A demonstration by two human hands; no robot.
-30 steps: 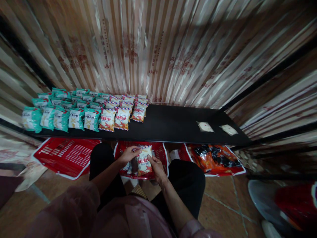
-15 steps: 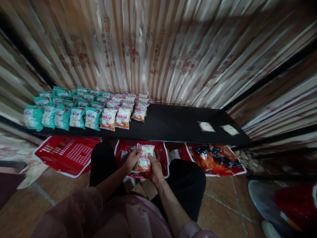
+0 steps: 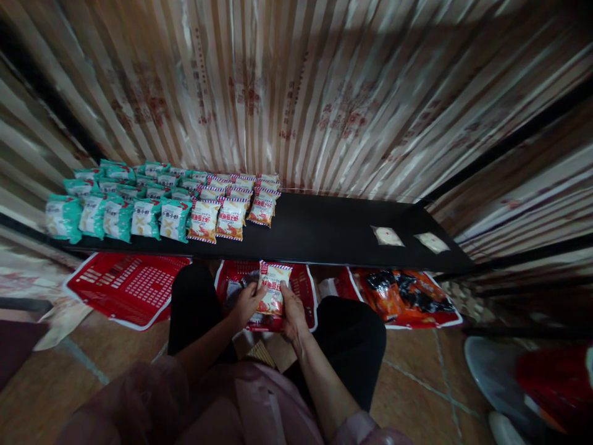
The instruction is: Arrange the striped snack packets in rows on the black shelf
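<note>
Both hands on one packet (image 3: 271, 289): left hand (image 3: 246, 303) grips its left edge, right hand (image 3: 293, 311) its right, thumbs on the printed face, other fingers prob. curled behind (mostly hidden, can't tell exactly). Packet's held print up, just off the near edge of the shelf (image 3: 319, 232), about mid-length, over the mid basket (image 3: 306, 287).

Handling, my guess: v. light, soft film pillow w/ some air in it, so it gives when squeezed. Film looks glossy, prob. a bit slippery; contents likely brittle, so no hard pinch at the middle. Best hold = both side edges, as now, or the flat striped seal at the top. Squeezing both sides too hard could buckle it.

On the shelf: teal packs (image 3: 113, 216) fill the left end; cream packs (image 3: 229, 216), same look as the packet, stand next to them toward the shelf's middle, the rightmost file starting farther back from the near edge. Two small white packs, one (image 3: 388, 236) and another (image 3: 432, 241), lie flat near the shelf's right end. Below its near edge: left basket (image 3: 139, 284), and right basket (image 3: 351, 287) w/ black-orange bags (image 3: 403, 293).
</note>
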